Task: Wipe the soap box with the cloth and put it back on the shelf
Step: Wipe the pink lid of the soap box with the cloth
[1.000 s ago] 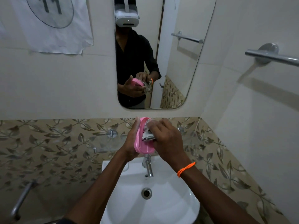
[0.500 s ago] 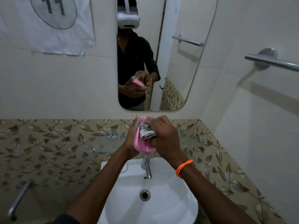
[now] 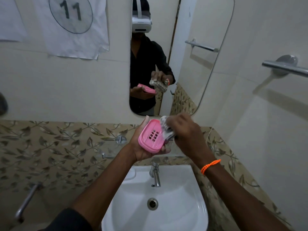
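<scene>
Tilted back since a moment ago, the pink soap box (image 3: 150,138) now shows its slotted inside (earlier it stood edge-on), cradled in the left hand (image 3: 141,147) above the sink (image 3: 191,205). Right hand (image 3: 186,135) grips the cloth (image 3: 165,129), bunched against the box's right rim.

You face a cream tiled wall (image 3: 58,90) with a leaf-patterned tile band (image 3: 50,147) across it. A rounded mirror (image 3: 191,64) hangs above a white basin (image 3: 183,214) with a chrome tap (image 3: 155,174). A paper marked 11 (image 3: 71,15) hangs upper left, a chrome towel bar (image 3: 283,65) on your right
</scene>
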